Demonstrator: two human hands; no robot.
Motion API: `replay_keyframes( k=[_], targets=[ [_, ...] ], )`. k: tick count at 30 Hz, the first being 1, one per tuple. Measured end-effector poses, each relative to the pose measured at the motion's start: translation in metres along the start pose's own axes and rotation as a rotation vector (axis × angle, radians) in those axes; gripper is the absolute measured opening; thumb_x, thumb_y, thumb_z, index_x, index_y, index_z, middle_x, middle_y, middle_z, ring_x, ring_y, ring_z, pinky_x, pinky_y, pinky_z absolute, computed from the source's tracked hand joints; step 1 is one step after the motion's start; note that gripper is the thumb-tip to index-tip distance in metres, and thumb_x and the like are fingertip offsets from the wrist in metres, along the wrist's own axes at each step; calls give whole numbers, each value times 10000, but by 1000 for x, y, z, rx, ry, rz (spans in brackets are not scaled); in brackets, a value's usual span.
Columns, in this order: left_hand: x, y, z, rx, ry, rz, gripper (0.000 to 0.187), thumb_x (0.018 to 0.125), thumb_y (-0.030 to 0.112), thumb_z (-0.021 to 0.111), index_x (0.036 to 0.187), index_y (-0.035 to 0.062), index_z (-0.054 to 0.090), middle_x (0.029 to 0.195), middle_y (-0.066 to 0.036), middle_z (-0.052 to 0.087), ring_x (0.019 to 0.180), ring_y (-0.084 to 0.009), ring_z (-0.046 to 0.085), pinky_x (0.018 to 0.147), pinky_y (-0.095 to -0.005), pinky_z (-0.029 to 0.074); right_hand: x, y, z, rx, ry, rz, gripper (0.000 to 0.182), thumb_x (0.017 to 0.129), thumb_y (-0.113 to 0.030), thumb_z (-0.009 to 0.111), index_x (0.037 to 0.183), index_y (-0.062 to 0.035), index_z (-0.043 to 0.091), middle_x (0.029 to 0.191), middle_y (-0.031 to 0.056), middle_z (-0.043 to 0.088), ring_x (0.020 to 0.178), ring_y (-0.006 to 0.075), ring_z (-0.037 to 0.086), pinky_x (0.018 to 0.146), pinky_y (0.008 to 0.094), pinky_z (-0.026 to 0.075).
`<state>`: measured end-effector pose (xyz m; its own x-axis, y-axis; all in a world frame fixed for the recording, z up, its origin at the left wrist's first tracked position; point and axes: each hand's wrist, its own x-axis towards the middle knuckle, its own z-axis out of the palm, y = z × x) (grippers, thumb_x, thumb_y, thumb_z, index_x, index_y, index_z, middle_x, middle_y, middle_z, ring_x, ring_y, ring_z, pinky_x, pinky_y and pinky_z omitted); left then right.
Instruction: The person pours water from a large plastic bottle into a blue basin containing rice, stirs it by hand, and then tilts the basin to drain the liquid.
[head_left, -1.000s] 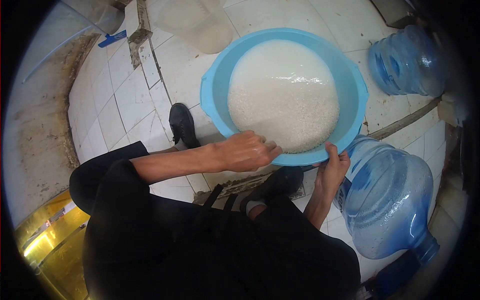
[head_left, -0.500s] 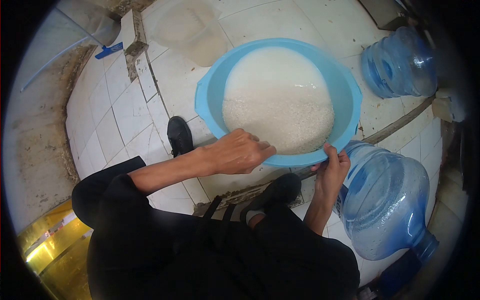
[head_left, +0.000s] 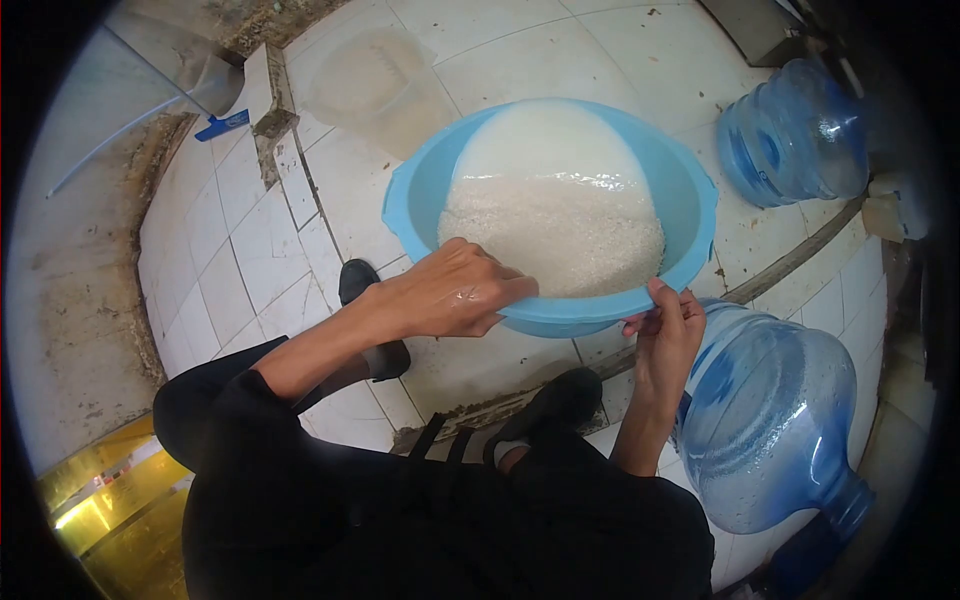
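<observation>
A light blue plastic basin [head_left: 690, 225] is tilted away from me over the floor. White cloudy water [head_left: 548, 135] pools up to its far rim, while wet rice grains [head_left: 560, 240] lie heaped on the near side. My left hand [head_left: 460, 290] is closed on the near rim at the left, its fingertips partly hidden over the edge. At the near right, my right hand [head_left: 668, 325] pinches the rim, thumb on top and fingers beneath.
Large clear blue water bottles lie at the right, a near bottle [head_left: 770, 410] and a far bottle [head_left: 795, 135]. A translucent tub [head_left: 375, 85] stands beyond the basin. A blue squeegee [head_left: 222, 124] rests at the left. White floor tiles [head_left: 270, 235] have a raised, broken edge.
The near side of the basin has come up and it tilts further away. The water has spread up to the far rim. Both hands keep hold, and my left foot has shifted back.
</observation>
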<state>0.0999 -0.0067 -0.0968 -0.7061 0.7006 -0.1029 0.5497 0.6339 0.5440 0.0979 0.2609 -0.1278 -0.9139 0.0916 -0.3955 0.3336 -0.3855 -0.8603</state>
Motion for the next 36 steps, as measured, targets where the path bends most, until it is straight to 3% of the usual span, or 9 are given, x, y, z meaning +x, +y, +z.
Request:
replay_keyframes(
  k=[1, 3, 7, 9, 36],
  targets=[
    [0, -3, 0, 0, -1, 0, 237, 723, -14, 718, 957, 24, 709, 743, -114, 721, 640, -243, 690, 593, -327, 525, 1, -1, 1, 5, -8, 0, 148, 926, -77, 639, 883, 62, 659, 714, 131, 682, 522, 169, 648, 439, 262, 519],
    [-1, -7, 1, -69, 97, 35, 177, 669, -4, 668, 827, 7, 587, 621, -134, 618, 573, -333, 621, 511, -412, 457, 2, -1, 3, 9, -16, 2, 152, 928, -81, 640, 886, 63, 661, 716, 131, 684, 528, 170, 653, 443, 263, 523],
    [-1, -10, -7, 8, -14, -28, 211, 744, 23, 719, 954, 33, 708, 742, -112, 719, 663, -252, 693, 605, -328, 515, 4, -2, 8, 23, -30, 2, 152, 930, -83, 639, 889, 61, 662, 717, 128, 686, 552, 189, 681, 447, 265, 527],
    [0, -14, -6, -55, 69, 22, 167, 678, 8, 674, 823, 9, 590, 603, -131, 611, 560, -330, 612, 509, -414, 445, 4, -3, 8, 31, -34, 1, 152, 930, -83, 640, 890, 61, 662, 717, 129, 686, 561, 197, 690, 448, 265, 527],
    [-3, -21, -12, -29, 78, 36, 134, 713, 19, 651, 837, 18, 601, 599, -124, 592, 560, -333, 585, 517, -426, 422, -2, -5, 21, 24, 22, 19, 151, 949, -87, 622, 864, 37, 635, 682, 136, 694, 539, 198, 699, 417, 230, 503]
  ],
)
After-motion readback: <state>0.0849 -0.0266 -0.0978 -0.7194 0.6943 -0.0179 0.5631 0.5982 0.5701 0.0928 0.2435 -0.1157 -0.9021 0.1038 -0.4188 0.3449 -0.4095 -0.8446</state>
